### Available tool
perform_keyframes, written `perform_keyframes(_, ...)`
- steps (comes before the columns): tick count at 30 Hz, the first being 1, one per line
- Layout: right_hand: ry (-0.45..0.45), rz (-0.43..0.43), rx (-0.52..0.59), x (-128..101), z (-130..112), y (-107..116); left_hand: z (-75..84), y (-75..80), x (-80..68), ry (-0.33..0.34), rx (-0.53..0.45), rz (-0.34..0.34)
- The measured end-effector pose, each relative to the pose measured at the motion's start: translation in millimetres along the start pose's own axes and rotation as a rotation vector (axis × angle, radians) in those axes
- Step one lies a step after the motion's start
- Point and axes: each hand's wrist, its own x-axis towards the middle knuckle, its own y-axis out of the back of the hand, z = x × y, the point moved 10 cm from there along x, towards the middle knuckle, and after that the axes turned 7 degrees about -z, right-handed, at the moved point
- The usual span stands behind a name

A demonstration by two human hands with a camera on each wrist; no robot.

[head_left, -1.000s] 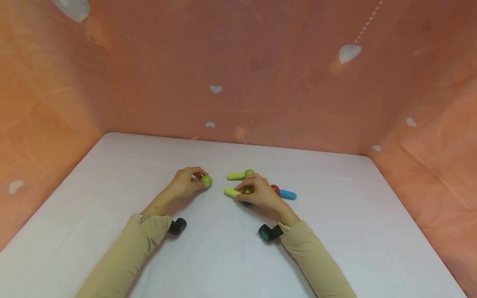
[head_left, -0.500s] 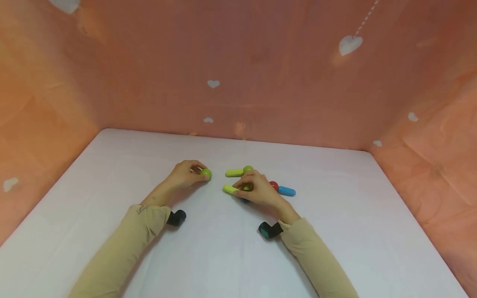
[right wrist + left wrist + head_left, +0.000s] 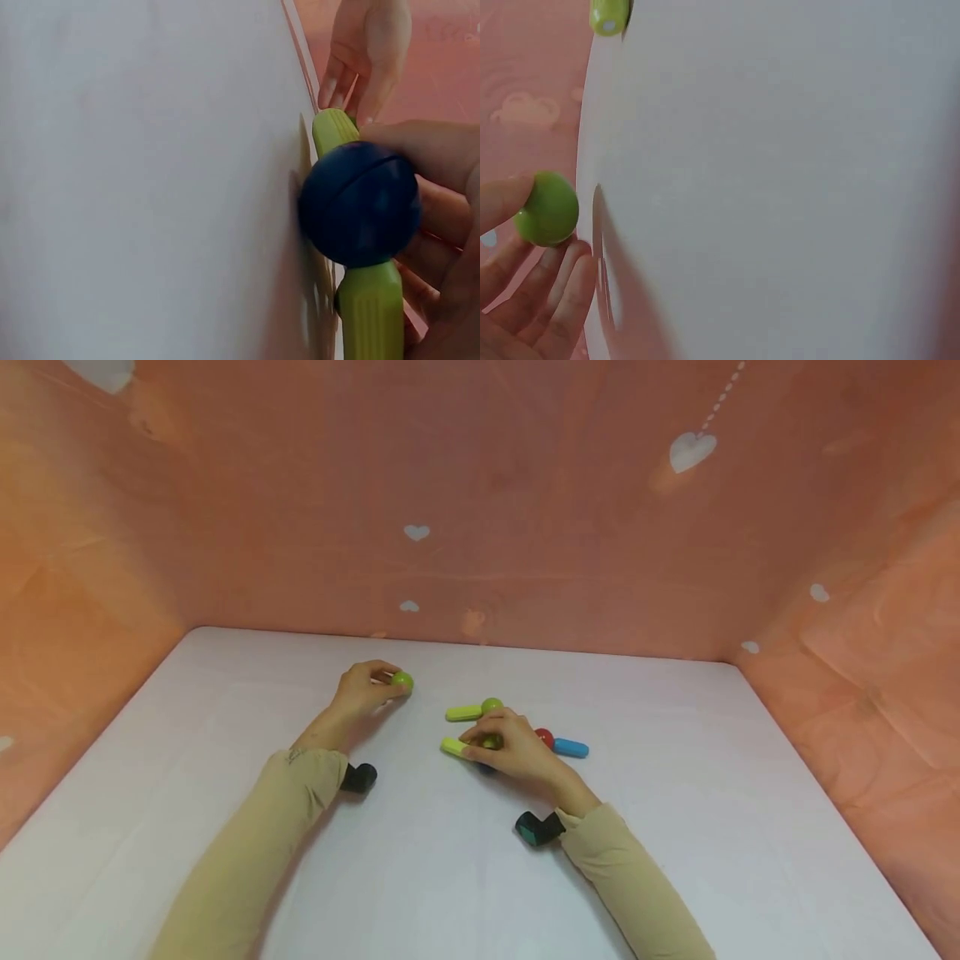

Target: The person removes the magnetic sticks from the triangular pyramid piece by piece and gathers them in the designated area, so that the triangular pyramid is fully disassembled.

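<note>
My left hand (image 3: 363,689) pinches a glossy green ball (image 3: 402,682) between thumb and fingers. In the left wrist view the green ball (image 3: 549,208) appears raised off the table. My right hand (image 3: 521,750) grips a yellow-green stick (image 3: 453,747) joined to a dark blue ball (image 3: 487,768). From the right wrist, the blue ball (image 3: 360,204) sits between two yellow-green sticks, with my thumb against the farther stick (image 3: 334,131). Behind this hand lies another yellow-green stick (image 3: 463,713) with a green ball (image 3: 492,704) at its end. My fingers partly hide the pieces.
Right of my right hand, a red ball (image 3: 545,738) meets a blue stick (image 3: 571,748). Everything lies on a white table (image 3: 420,860). An orange cloth (image 3: 480,485) with pale hearts rises behind and at both sides. Black wrist cameras (image 3: 538,829) hang near the table.
My left hand has moved farther back and slightly left, carrying the green ball away from the other pieces. The right hand keeps its grip in nearly the same place. The head view has shifted slightly.
</note>
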Motion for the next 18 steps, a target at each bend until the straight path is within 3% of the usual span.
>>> perform_keyframes(9, 0.007, -0.006, 0.004, 0.5, -0.8, 0.2, 4.8, 3.8, 17.8, 0.023, 0.0, 0.027)
perform_keyframes(18, 0.005, -0.011, 0.008, 0.8, -0.6, 1.8, 5.5, 1.1, 24.9, 0.022, 0.04, 0.052)
